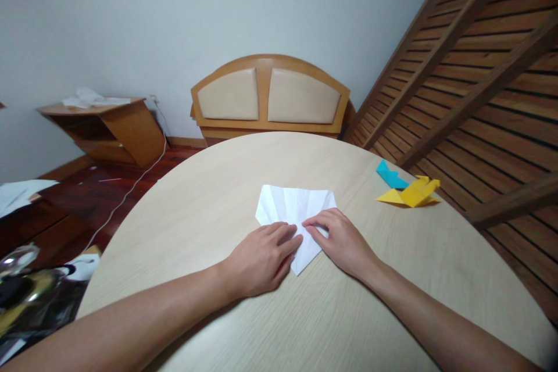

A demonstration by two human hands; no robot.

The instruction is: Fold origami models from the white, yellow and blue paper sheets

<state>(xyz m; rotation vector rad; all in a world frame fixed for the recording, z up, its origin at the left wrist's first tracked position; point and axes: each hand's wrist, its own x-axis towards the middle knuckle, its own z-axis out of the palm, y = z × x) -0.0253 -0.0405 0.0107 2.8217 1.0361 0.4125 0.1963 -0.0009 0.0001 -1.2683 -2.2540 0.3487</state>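
A white sheet of paper (294, 206), creased and folded to a point toward me, lies in the middle of a round light-wood table (209, 197). My left hand (261, 258) rests flat on the paper's near left part, fingers pressed down. My right hand (340, 241) lies on the near right part, its fingertips pressing the paper beside the left hand's fingers. Both hands press the sheet against the table; neither lifts it.
A yellow folded paper figure (412, 193) and a blue one (390, 175) sit at the table's right edge. Behind the table stands a wooden headboard (270, 96), slatted wood (479, 70) leans at the right, and a small wooden side table (107, 125) is at the left.
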